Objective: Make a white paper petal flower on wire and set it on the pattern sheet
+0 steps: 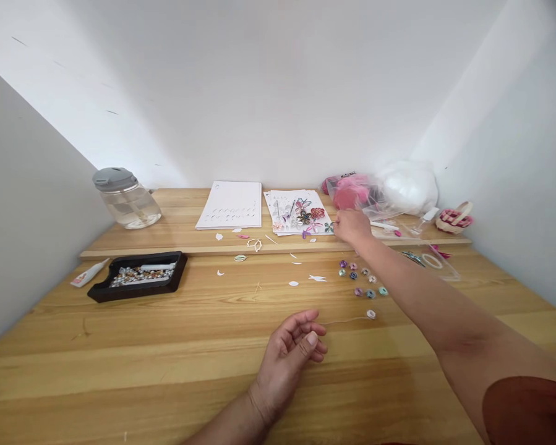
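My left hand [292, 358] is low over the front of the wooden table, palm turned inward. Its fingers are loosely curled and the thumb stands apart from the palm, with nothing seen in it. A pale thread [345, 321] runs from a small white spool [371, 314] to just behind its fingertips. My right hand [353, 226] reaches far across to the raised back board, fingers drawn together. Beside its fingertips lies a green wire flower [329, 227], at the edge of papers bearing several beaded flowers [308, 214]. Whatever its fingers pinch is hidden.
Several thread spools [353, 275] lie below my right forearm. Paper cutouts [318, 278] are scattered mid-table. A black tray [138, 276] of beads, a glue tube [89, 273] and a water jug [125, 198] are at left. Plastic bags [407, 188] and a small basket [454, 219] stand back right.
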Motion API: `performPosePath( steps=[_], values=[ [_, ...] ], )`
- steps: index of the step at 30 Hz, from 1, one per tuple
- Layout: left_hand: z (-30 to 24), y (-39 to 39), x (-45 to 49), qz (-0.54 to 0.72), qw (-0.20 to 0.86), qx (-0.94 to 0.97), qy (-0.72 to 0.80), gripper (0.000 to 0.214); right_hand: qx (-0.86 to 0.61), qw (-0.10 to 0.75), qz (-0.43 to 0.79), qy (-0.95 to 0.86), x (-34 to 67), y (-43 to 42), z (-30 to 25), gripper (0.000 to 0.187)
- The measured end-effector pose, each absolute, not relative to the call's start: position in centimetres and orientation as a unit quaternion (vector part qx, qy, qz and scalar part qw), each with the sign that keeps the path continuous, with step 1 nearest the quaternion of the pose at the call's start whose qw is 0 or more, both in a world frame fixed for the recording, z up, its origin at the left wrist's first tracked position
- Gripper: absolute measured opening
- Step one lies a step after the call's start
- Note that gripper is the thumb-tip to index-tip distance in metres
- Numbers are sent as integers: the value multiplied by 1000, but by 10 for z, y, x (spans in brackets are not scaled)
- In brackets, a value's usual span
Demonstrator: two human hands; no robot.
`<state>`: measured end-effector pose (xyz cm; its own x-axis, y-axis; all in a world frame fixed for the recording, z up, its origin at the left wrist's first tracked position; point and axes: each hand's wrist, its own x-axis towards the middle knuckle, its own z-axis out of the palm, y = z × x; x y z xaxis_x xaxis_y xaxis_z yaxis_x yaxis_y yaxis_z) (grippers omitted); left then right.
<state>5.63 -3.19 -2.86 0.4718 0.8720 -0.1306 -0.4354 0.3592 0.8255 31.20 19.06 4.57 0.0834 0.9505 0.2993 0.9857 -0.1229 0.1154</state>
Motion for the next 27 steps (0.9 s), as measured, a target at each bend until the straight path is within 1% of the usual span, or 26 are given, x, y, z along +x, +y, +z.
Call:
performPosePath(
  steps=[10,17,23,27],
  values=[
    [-27,-33,56,423,770,375,296,44,-728,106,-143,-662,326,169,59,19],
    [-28,-33,55,424,765,382,298,44,-696,129,-128,-695,329,171,54,21],
    [-29,-33,56,426,765,378,300,43,-662,113,-88,-736,322,196,44,27],
    [-28,-33,56,425,770,373,298,44,-670,105,-52,-733,320,206,38,23]
  ],
)
